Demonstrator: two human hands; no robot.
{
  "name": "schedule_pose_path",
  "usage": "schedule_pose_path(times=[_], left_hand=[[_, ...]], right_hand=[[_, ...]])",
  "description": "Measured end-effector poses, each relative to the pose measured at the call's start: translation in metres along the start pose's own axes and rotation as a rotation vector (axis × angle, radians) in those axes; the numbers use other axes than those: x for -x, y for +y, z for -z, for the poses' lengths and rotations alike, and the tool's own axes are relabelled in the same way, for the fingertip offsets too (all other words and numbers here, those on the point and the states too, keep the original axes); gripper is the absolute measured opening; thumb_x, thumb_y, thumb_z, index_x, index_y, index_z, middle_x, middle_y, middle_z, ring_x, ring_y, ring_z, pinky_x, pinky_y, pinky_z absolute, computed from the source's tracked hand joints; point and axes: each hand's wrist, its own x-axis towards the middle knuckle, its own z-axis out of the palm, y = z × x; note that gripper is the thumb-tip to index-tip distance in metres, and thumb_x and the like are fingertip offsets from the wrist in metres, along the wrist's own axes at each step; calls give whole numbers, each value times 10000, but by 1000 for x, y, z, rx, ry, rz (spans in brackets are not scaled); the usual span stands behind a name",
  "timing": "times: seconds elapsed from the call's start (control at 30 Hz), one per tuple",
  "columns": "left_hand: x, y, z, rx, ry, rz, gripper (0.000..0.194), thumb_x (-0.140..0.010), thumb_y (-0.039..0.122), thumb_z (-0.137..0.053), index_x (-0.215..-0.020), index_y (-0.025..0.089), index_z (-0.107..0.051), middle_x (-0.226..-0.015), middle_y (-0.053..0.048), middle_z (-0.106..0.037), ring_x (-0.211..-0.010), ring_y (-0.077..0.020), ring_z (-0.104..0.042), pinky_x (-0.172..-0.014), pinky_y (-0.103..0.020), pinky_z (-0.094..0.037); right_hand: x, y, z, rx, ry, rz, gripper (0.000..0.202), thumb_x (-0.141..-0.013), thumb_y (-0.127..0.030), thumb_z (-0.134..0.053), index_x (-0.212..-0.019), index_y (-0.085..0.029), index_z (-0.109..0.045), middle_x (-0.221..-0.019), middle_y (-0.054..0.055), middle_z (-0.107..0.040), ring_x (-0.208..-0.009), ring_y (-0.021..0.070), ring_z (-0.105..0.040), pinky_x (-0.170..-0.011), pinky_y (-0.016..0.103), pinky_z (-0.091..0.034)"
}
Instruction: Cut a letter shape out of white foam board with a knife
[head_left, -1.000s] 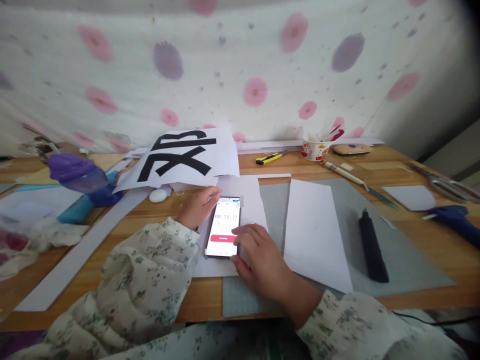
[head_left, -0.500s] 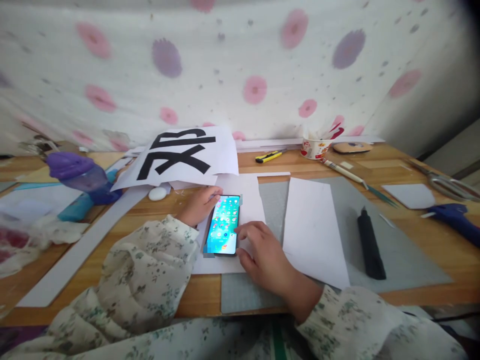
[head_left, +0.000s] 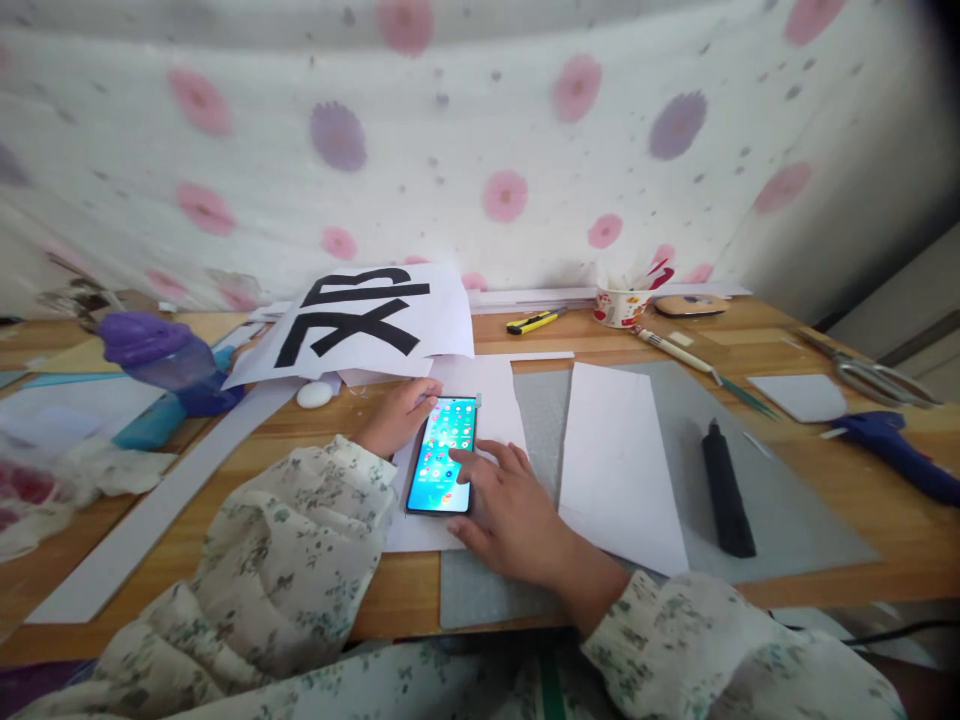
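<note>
A lit smartphone (head_left: 439, 480) with rows of app icons lies over a white paper sheet (head_left: 491, 400) at the table's middle. My left hand (head_left: 399, 415) grips the phone's upper left edge, with the thumb along its side. Over the screen's right half reaches the index finger of my right hand (head_left: 514, 510); its fingers are apart and it holds nothing. Whether that fingertip touches the glass I cannot tell. Beside my right hand, a cut white board (head_left: 619, 460) rests on the grey cutting mat (head_left: 536, 410).
Behind the phone lies paper with black characters (head_left: 450, 335). A yellow box cutter (head_left: 532, 322) and a paper cup (head_left: 621, 306) stand farther back. On the right are a black marker-like tool (head_left: 727, 495), a blue glue gun (head_left: 892, 440) and scissors (head_left: 874, 375); left, a purple-lidded bottle (head_left: 161, 355).
My right hand has moved left, bringing its index finger from the phone's right edge over the screen. My left hand stays on the phone. The camera view has shifted slightly.
</note>
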Motion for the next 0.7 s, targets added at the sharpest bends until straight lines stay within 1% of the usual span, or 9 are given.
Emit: schedule_pose_path(times=[0.23, 0.3, 0.37, 0.43, 0.53, 0.63, 0.7], left_hand=[[-1, -1, 1, 29, 29, 26, 329, -891, 375, -403, -1084, 188, -592, -1116, -83, -707, -1065, -223, -648, -952, -378, -491], [-1, -1, 2, 24, 32, 31, 320, -888, 374, -413, -1075, 192, -599, -1112, -80, -709, -1062, -225, -649, -951, -380, -491], [-1, -1, 2, 16, 33, 35, 313, -885, 374, -420, -1066, 197, -603, -1105, -74, -711, -1055, -224, -651, -945, -376, -494], [-1, -1, 3, 6, 32, 37, 299, -881, 373, -427, -1048, 205, -610, -1091, -63, -715, -1043, -219, -654, -936, -367, -497], [-1, 1, 4, -19, 36, 40, 281, -877, 360, -433, -1018, 207, -622, -1070, -59, -719, -1021, -217, -655, -929, -366, -495], [-1, 3, 5, -47, 34, 41, 279, -873, 343, -434, -1006, 201, -633, -1052, -67, -722, -1001, -220, -656, -919, -369, -493], [-2, 2, 5, -63, 27, 38, 281, -875, 338, -429, -1007, 206, -639, -1054, -62, -721, -1000, -217, -655, -917, -364, -491]], right_hand=[[-1, 0, -3, 10, -26, 1, 461, -830, -349, -629, -1230, -186, -468, -1404, 90, -539, -1334, 349, -326, -1082, 617, -199], [-1, 1, -3, -13, 5, 8, 404, -815, -322, -642, -1165, -198, -482, -1416, 72, -528, -1319, 339, -344, -1076, 610, -215], [0, 2, -1, -48, 70, 10, 336, -798, -289, -652, -1080, -205, -491, -1409, 68, -530, -1293, 318, -374, -1065, 578, -257], [0, 3, 1, -85, 147, 5, 290, -787, -255, -653, -1020, -203, -488, -1357, 87, -558, -1249, 292, -415, -1039, 525, -317], [1, 3, 3, -101, 214, -32, 271, -769, -219, -660, -980, -189, -493, -1190, 115, -610, -1119, 270, -487, -966, 466, -393], [2, 2, 2, -57, 206, -112, 306, -729, -234, -711, -956, -175, -513, -1035, 110, -611, -988, 270, -508, -878, 442, -437], [3, 2, 2, -30, 186, -138, 355, -699, -261, -753, -954, -171, -523, -1006, 103, -602, -962, 274, -504, -852, 437, -446]])
